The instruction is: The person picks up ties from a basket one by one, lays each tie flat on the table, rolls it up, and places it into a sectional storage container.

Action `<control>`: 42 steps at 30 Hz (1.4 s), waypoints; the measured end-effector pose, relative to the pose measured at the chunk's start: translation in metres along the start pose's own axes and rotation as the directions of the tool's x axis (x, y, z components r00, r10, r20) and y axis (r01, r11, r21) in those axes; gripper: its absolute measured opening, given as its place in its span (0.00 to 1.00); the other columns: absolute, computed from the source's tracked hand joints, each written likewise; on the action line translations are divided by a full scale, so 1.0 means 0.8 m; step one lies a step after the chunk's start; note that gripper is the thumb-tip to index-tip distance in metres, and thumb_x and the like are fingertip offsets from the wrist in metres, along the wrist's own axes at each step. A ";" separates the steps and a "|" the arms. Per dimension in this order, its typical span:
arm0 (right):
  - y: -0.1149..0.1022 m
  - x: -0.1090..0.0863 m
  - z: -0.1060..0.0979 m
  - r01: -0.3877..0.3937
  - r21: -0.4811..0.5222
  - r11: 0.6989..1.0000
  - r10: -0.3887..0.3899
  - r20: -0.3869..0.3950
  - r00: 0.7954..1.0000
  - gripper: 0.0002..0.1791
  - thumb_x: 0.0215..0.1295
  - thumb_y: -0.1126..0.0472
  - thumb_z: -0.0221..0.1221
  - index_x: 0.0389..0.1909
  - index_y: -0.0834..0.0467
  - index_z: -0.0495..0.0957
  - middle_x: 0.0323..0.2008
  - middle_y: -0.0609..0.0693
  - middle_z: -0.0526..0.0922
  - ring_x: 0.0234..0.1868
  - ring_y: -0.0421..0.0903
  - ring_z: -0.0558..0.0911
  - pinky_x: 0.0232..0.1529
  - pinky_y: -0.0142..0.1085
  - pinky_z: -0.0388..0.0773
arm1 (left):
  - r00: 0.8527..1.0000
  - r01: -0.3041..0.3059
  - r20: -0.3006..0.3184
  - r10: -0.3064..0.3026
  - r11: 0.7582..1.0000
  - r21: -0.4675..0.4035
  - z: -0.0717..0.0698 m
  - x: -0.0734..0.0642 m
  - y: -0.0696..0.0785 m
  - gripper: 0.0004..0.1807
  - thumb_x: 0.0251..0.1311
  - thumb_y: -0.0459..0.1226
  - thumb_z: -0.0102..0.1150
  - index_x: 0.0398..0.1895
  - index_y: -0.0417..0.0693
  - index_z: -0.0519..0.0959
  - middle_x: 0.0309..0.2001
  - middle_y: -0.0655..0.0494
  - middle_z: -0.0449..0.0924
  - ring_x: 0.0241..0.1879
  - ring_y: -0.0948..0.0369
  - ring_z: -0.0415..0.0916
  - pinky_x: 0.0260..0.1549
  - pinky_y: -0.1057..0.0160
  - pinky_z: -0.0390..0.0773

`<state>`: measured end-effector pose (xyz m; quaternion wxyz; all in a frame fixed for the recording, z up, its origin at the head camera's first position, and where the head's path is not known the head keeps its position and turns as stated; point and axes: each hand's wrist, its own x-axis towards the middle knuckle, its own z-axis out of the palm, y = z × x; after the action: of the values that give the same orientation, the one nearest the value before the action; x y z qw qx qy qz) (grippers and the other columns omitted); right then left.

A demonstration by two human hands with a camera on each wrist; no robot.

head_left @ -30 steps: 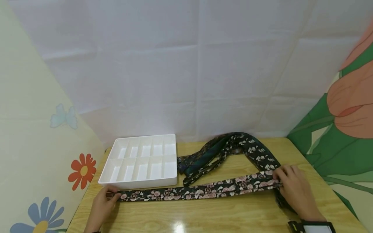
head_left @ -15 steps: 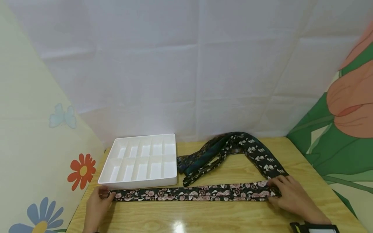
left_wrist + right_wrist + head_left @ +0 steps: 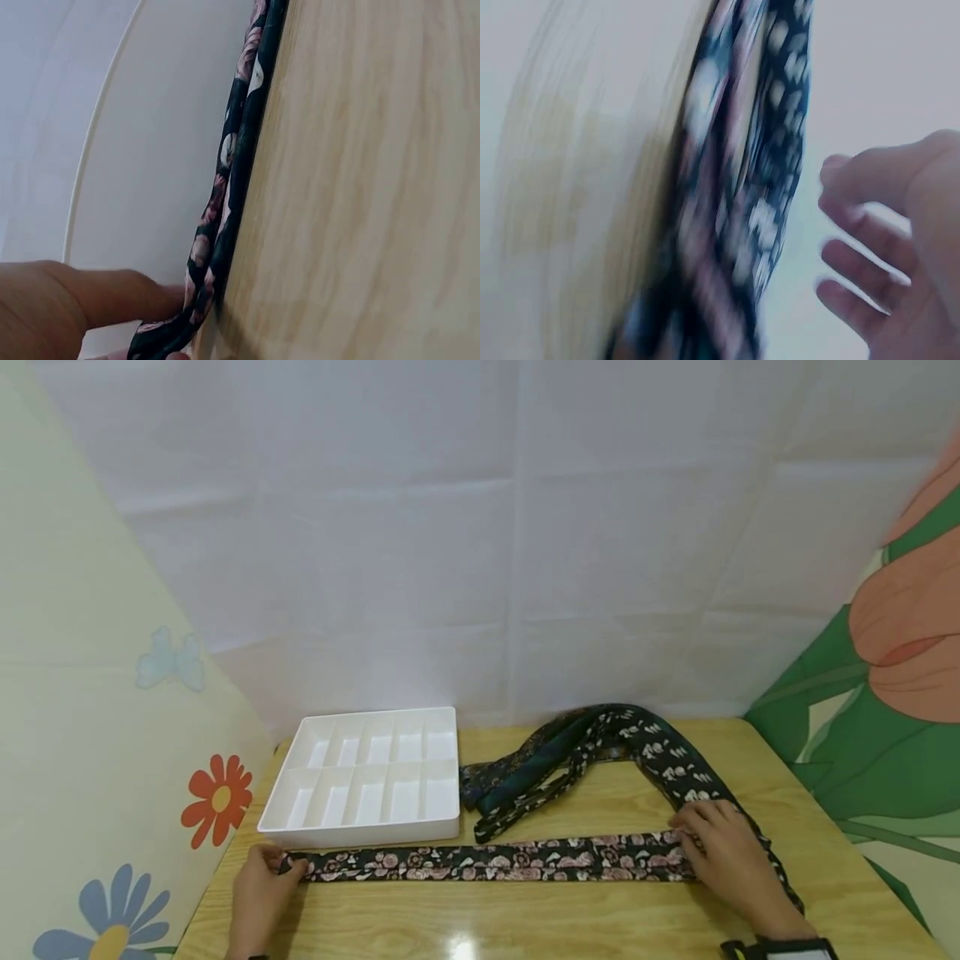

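Note:
A dark necktie with pink and white flowers [image 3: 495,862] lies stretched across the table, along the front of a white tray. My left hand [image 3: 261,893] pinches its left end between thumb and fingers; in the left wrist view, the folded necktie [image 3: 225,187] runs up from those fingers beside the tray wall. Over the tie's right end is my right hand [image 3: 723,860], partly hiding it. In the right wrist view, the right hand [image 3: 900,240] has loosely bent fingers with nothing between them, apart from the blurred floral cloth.
The white tray [image 3: 360,837] with several compartments stands at the back left. Right of it lies a bunch of dark neckties [image 3: 555,760]; a black-and-white one [image 3: 675,768] curves forward past my right hand. A white cloth wall [image 3: 480,568] rises behind the wooden table [image 3: 525,927].
My right hand has lowered the necktie's right end, laying the strip straight on the table, then let it go. My left hand keeps its pinch at the other end.

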<state>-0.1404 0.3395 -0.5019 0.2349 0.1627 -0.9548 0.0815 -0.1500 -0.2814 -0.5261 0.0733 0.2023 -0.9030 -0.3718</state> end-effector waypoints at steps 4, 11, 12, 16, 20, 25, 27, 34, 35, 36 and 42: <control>-0.041 0.013 0.007 -0.026 0.170 0.985 -0.005 0.180 0.984 0.13 0.57 0.64 0.77 0.39 0.46 0.86 0.38 0.38 0.82 0.37 0.37 0.78 0.34 0.35 0.77 | 0.999 -0.023 -0.042 0.022 0.999 -0.025 0.006 -0.004 0.009 0.18 0.56 0.29 0.71 0.42 0.27 0.73 0.36 0.34 0.78 0.38 0.43 0.77 0.32 0.58 0.73; -0.073 0.022 0.023 -0.144 0.346 0.927 -0.052 0.500 0.865 0.08 0.67 0.54 0.71 0.44 0.42 0.85 0.37 0.33 0.79 0.33 0.27 0.75 0.32 0.33 0.75 | 0.990 -0.125 -0.067 0.126 0.992 0.021 0.020 -0.015 0.022 0.09 0.56 0.29 0.68 0.36 0.33 0.79 0.39 0.38 0.76 0.40 0.47 0.76 0.37 0.57 0.73; -0.074 0.023 0.025 -0.151 0.352 0.924 -0.055 0.512 0.857 0.07 0.67 0.54 0.71 0.43 0.41 0.84 0.37 0.33 0.80 0.33 0.27 0.75 0.31 0.33 0.75 | 0.987 -0.139 -0.074 0.141 0.990 0.027 0.022 -0.017 0.023 0.08 0.57 0.31 0.68 0.35 0.34 0.81 0.40 0.38 0.77 0.40 0.48 0.76 0.38 0.56 0.74; -0.080 0.025 0.029 -0.208 0.345 0.915 -0.008 0.532 0.847 0.05 0.70 0.49 0.69 0.38 0.41 0.82 0.32 0.33 0.80 0.29 0.28 0.74 0.29 0.33 0.72 | 0.969 -0.220 -0.104 0.224 0.974 0.048 0.027 -0.022 0.022 0.05 0.59 0.31 0.68 0.32 0.36 0.86 0.40 0.37 0.79 0.40 0.47 0.77 0.39 0.53 0.74; -0.089 0.033 0.032 -0.279 0.288 0.916 0.086 0.540 0.837 0.08 0.72 0.46 0.65 0.41 0.43 0.79 0.27 0.34 0.78 0.25 0.31 0.73 0.27 0.34 0.70 | 0.960 -0.255 -0.107 0.257 0.966 0.039 0.028 -0.022 0.021 0.05 0.57 0.28 0.69 0.35 0.34 0.86 0.40 0.36 0.81 0.40 0.46 0.78 0.40 0.51 0.76; -0.097 0.042 0.036 -0.268 0.246 0.931 0.101 0.535 0.839 0.16 0.70 0.55 0.69 0.56 0.44 0.80 0.27 0.34 0.80 0.24 0.30 0.75 0.27 0.34 0.72 | 0.981 -0.185 -0.056 0.188 0.981 0.055 0.030 -0.020 0.022 0.16 0.55 0.32 0.69 0.44 0.29 0.80 0.42 0.32 0.79 0.44 0.39 0.79 0.45 0.40 0.76; -0.099 0.044 0.037 -0.241 0.265 0.934 0.070 0.525 0.848 0.17 0.70 0.57 0.69 0.57 0.44 0.81 0.25 0.35 0.79 0.23 0.31 0.73 0.26 0.34 0.70 | 0.986 -0.162 -0.039 0.164 0.986 0.049 0.031 -0.019 0.024 0.18 0.55 0.31 0.70 0.46 0.29 0.77 0.41 0.33 0.79 0.43 0.40 0.78 0.44 0.41 0.76; -0.109 0.050 0.045 -0.155 0.378 0.913 -0.055 0.490 0.870 0.10 0.71 0.54 0.69 0.50 0.46 0.84 0.24 0.33 0.76 0.22 0.30 0.71 0.24 0.32 0.67 | 0.967 -0.250 -0.046 0.251 0.968 0.029 0.043 -0.027 0.035 0.16 0.49 0.22 0.71 0.40 0.34 0.76 0.36 0.42 0.75 0.37 0.51 0.72 0.36 0.56 0.72; -0.110 0.050 0.047 -0.152 0.381 0.912 -0.062 0.495 0.867 0.09 0.71 0.54 0.69 0.49 0.46 0.84 0.24 0.33 0.76 0.23 0.30 0.71 0.25 0.32 0.67 | 0.958 -0.277 -0.059 0.279 0.960 0.038 0.045 -0.029 0.036 0.15 0.49 0.23 0.72 0.38 0.35 0.77 0.36 0.43 0.75 0.36 0.53 0.72 0.36 0.57 0.71; -0.110 0.050 0.049 -0.156 0.380 0.912 -0.062 0.502 0.863 0.09 0.70 0.55 0.69 0.49 0.46 0.85 0.24 0.33 0.76 0.23 0.30 0.71 0.24 0.32 0.67 | 0.951 -0.298 -0.072 0.300 0.954 0.038 0.047 -0.031 0.036 0.13 0.51 0.24 0.73 0.36 0.36 0.79 0.35 0.44 0.75 0.35 0.54 0.72 0.35 0.59 0.72; -0.113 0.049 0.053 -0.192 0.371 0.908 -0.036 0.527 0.849 0.08 0.70 0.55 0.69 0.48 0.45 0.84 0.23 0.34 0.75 0.21 0.32 0.71 0.23 0.32 0.66 | 0.920 -0.362 -0.150 0.362 0.932 0.028 0.051 -0.038 0.035 0.03 0.59 0.28 0.72 0.33 0.39 0.86 0.34 0.46 0.79 0.34 0.55 0.76 0.35 0.57 0.76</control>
<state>-0.1594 0.2348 -0.5130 -0.0767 0.1845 -0.9494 0.2424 -0.1427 -0.2244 -0.5349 0.2094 0.0598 -0.9165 -0.3355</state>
